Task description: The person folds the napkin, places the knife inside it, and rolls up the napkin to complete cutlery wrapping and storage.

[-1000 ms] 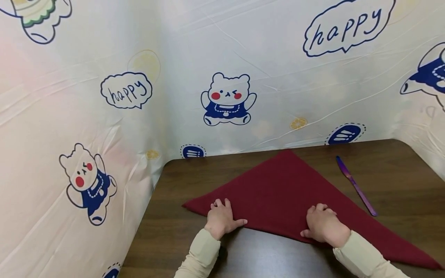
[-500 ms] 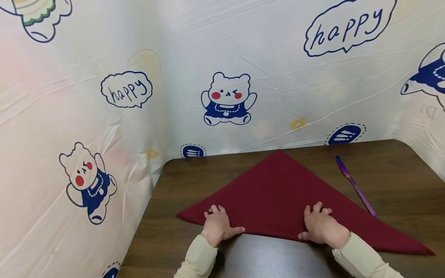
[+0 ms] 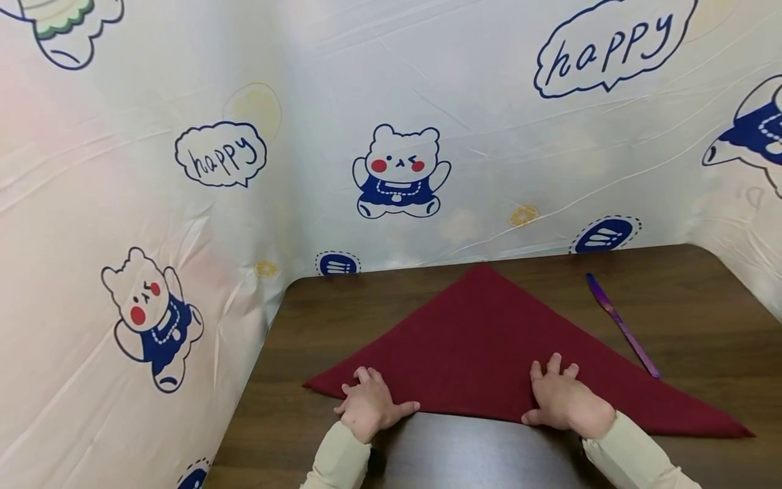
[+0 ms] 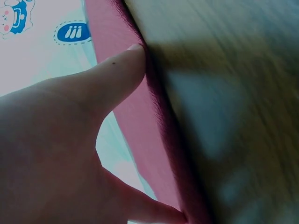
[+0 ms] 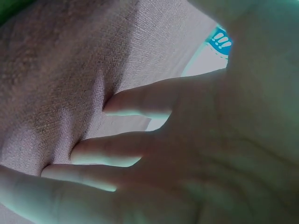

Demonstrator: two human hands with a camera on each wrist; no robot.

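A dark red cloth (image 3: 470, 339) lies folded in a triangle, its peak at the table's far edge and its long fold towards me. My left hand (image 3: 370, 404) rests on the left part of that fold, thumb stretched along the edge. In the left wrist view, the thumb tip touches the cloth's edge (image 4: 163, 126). On the right half my right hand (image 3: 565, 397) presses down with spread fingers. Its fingertips dent the weave of the cloth (image 5: 56, 84) in the right wrist view. Neither hand pinches the cloth.
A purple-blue table knife (image 3: 623, 327) lies slantwise just beyond the cloth's right side. The dark wooden table (image 3: 293, 326) meets a white printed curtain (image 3: 489, 136) at the back and at both sides.
The cloth has turned and slid left: its peak and left corner moved left, its right corner moved up and left. My left hand shifted left and nearer me; the right barely moved, its fingers spreading.
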